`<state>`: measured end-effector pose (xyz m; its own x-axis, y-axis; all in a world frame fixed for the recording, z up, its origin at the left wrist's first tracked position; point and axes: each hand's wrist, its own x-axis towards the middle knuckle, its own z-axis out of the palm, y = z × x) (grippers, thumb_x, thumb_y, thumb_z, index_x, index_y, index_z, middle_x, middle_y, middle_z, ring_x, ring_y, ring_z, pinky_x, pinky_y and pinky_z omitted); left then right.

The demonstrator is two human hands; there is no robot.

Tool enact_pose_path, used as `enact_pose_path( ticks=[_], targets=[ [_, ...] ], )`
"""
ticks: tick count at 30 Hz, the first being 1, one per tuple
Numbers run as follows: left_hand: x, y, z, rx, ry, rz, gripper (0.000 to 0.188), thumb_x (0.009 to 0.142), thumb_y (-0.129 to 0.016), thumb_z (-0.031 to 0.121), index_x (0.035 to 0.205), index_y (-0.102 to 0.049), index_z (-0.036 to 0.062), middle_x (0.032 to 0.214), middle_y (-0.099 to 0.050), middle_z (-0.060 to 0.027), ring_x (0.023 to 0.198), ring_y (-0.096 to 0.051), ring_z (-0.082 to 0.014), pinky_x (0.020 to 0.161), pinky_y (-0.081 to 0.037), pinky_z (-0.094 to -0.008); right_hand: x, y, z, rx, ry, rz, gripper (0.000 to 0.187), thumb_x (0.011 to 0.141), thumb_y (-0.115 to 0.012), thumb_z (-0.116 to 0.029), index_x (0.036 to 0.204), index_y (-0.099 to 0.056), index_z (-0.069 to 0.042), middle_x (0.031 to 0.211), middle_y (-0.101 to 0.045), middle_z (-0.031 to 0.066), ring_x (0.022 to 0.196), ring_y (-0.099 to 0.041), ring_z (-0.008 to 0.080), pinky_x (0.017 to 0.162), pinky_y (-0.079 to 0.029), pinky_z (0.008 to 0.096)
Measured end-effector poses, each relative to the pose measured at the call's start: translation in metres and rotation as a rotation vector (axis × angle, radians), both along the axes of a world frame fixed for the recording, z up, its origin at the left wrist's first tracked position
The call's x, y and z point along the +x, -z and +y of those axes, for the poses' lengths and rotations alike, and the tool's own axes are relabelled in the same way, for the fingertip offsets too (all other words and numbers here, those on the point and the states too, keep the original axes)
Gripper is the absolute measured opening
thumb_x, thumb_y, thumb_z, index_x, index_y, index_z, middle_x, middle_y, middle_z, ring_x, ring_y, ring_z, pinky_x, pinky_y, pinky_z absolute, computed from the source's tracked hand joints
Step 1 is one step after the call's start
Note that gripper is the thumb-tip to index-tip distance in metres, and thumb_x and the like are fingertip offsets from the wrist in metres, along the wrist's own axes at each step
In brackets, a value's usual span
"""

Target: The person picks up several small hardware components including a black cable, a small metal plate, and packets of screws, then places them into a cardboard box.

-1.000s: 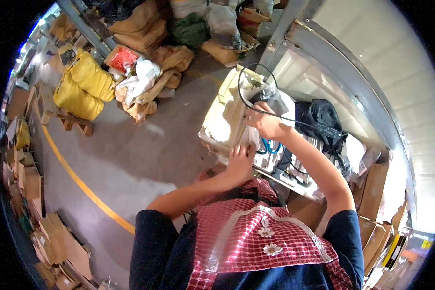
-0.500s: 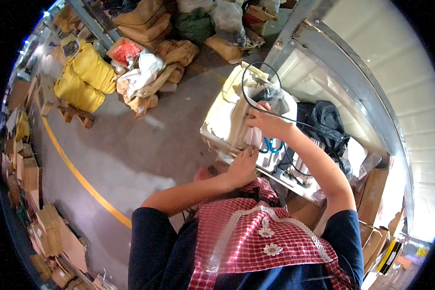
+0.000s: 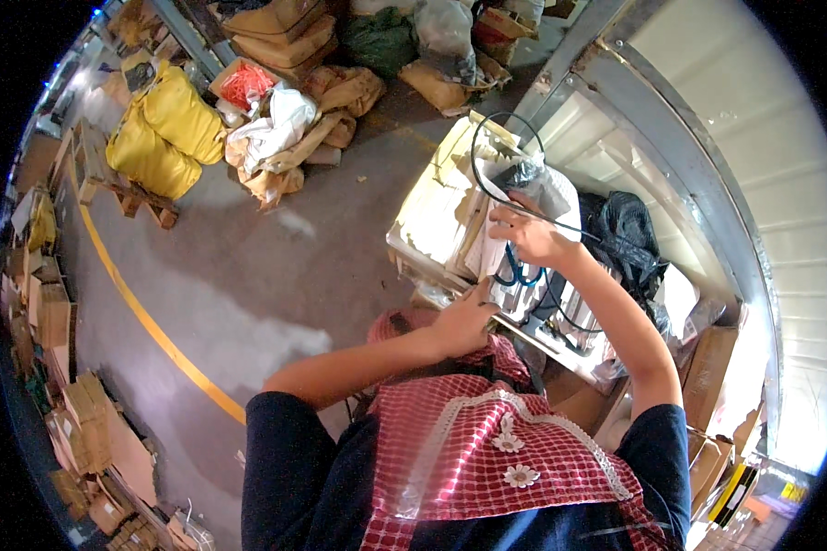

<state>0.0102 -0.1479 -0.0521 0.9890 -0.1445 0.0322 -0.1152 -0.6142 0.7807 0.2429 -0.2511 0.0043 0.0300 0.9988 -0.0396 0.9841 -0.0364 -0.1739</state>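
My left hand (image 3: 469, 321) is at the near edge of a pale worktop (image 3: 551, 342), its fingers pinched at the lower end of a thin white piece (image 3: 492, 255). Just above it, my right hand (image 3: 531, 233) has its fingers curved and apart, with the fingertips beside the upper part of that piece. Blue-handled scissors (image 3: 522, 275) lie below my right hand. A black cable (image 3: 476, 156) loops around and over that hand. Left of both hands is a stack of cream-coloured flat pieces (image 3: 432, 207). A white bag-like lining (image 3: 560, 195) stands behind my right hand.
Black plastic bags (image 3: 623, 225) lie right of the worktop, against a pale corrugated wall (image 3: 744, 119). Yellow sacks (image 3: 161, 129) rest on a wooden pallet (image 3: 92, 165) at the far left. Cardboard boxes (image 3: 101, 432) line the left side, beyond a yellow floor line (image 3: 147, 321).
My right hand has shifted slightly right and its fingers have loosened from the white piece. The left hand stays low by the worktop edge. The whole view has turned a little.
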Motion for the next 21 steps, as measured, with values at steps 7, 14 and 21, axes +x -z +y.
enact_pose_path(
  ticks=[7, 14, 21],
  targets=[
    [-0.001, 0.006, -0.013, -0.134, -0.156, -0.073, 0.05, 0.077, -0.059, 0.001, 0.127, -0.056, -0.0002, 0.142, -0.044, -0.0332, 0.126, -0.049, -0.0493, 0.104, -0.047, -0.0487, -0.028, -0.021, 0.015, 0.245, 0.004, 0.004, 0.061, 0.072, -0.056, 0.0, 0.132, -0.06, -0.009, 0.138, -0.055, 0.0166, 0.133, -0.048, 0.0339, 0.121, -0.024, 0.0517],
    [0.009, -0.001, 0.02, -0.047, 0.004, -0.289, 0.026, 0.078, -0.06, -0.001, 0.103, -0.064, 0.0017, 0.119, -0.065, -0.0125, 0.114, -0.06, -0.0325, 0.094, -0.05, -0.0453, -0.047, -0.015, -0.02, 0.279, 0.277, 0.293, 0.022, 0.079, -0.063, -0.002, 0.1, -0.064, -0.005, 0.097, -0.064, 0.0123, 0.094, -0.064, 0.0353, 0.082, -0.052, 0.0451],
    [0.02, 0.0, 0.053, 0.429, -0.143, -0.321, 0.028, 0.074, -0.065, 0.007, 0.102, -0.069, 0.0067, 0.127, -0.062, -0.0091, 0.126, -0.048, -0.0284, 0.108, -0.031, -0.0481, -0.071, -0.006, -0.036, 0.12, 0.035, 0.138, 0.066, 0.064, -0.064, -0.01, 0.13, -0.063, -0.01, 0.136, -0.058, 0.0128, 0.133, -0.048, 0.0334, 0.118, -0.028, 0.0528]
  ],
)
